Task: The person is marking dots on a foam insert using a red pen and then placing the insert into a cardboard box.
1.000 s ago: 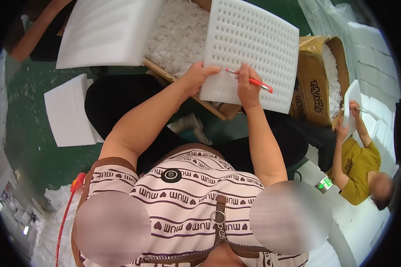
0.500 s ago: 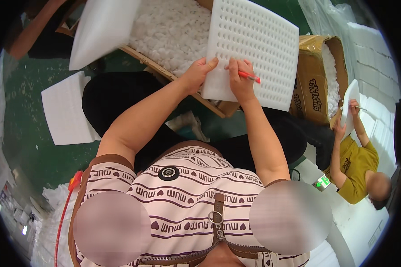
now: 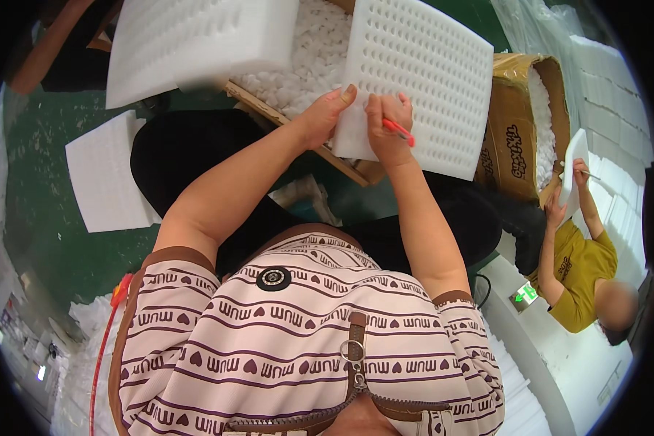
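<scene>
Right: an open brown carton [image 3: 507,145] holds white pieces [image 3: 544,138]; clear plastic sheeting [image 3: 525,20] hangs above it, beside white stacks [image 3: 609,80]. Far right: a co-worker [image 3: 581,267] in a mustard shirt holds a white board [image 3: 575,160]; a green-and-white sign [image 3: 526,293] appears nearby. Left: white slabs [image 3: 105,174] lie on the green floor [image 3: 42,156]. Lower left: a red rod [image 3: 107,338].

Lettering [image 3: 517,151] on carton [image 3: 503,116], shirts [image 3: 291,323] (green sign [image 3: 526,293])

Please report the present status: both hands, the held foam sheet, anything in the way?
Left hand gripping left edge of white foam sheet. Right hand holding red pen over sheet. Second foam sheet at left, apart from both hands.
</scene>
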Demonstrator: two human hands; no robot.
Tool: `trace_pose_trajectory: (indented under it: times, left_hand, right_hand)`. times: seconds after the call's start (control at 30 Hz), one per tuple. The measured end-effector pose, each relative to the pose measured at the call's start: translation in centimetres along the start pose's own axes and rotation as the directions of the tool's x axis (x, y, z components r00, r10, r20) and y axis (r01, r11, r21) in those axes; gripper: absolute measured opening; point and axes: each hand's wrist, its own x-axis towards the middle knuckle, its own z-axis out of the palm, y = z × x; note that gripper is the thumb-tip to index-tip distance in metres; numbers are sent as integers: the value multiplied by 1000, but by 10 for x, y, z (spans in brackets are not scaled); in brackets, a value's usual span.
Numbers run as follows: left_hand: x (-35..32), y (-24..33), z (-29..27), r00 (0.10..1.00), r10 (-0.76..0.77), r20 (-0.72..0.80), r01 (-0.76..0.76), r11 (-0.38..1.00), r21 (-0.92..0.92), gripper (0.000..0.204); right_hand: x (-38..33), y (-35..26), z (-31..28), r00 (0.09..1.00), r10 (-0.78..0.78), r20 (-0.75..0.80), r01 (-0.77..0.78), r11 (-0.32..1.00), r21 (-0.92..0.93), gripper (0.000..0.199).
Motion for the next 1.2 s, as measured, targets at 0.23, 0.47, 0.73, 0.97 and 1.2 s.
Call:
trace_pose_trajectory:
  times: [0.23,0.47,0.73,0.97,1.2]
  left_hand:
    - [3,-2,-4,1000,23,-5,-23,999,-35,44]
    - [5,-3,-5,999,32,-15,-33,998,-56,43]
    - [3,-6,-3,999,45,-4,-45,996,81,42]
    - [0,-6,-3,997,74,6,-75,996,45,45]
    - [-1,1,3,1000,24,9,-25,999,47,44]
  right_hand:
    - [5,3,2,998,45,-32,-39,984,174,25]
    - [-2,-9,-18,908,418,-11,-344,762,549,26]
    - [8,-1,12,986,-160,55,169,942,-291,26]
    - [-6,-11,-14,989,144,-24,-126,922,366,26]
    - [-18,-19,-15,998,61,-11,-58,980,191,26]
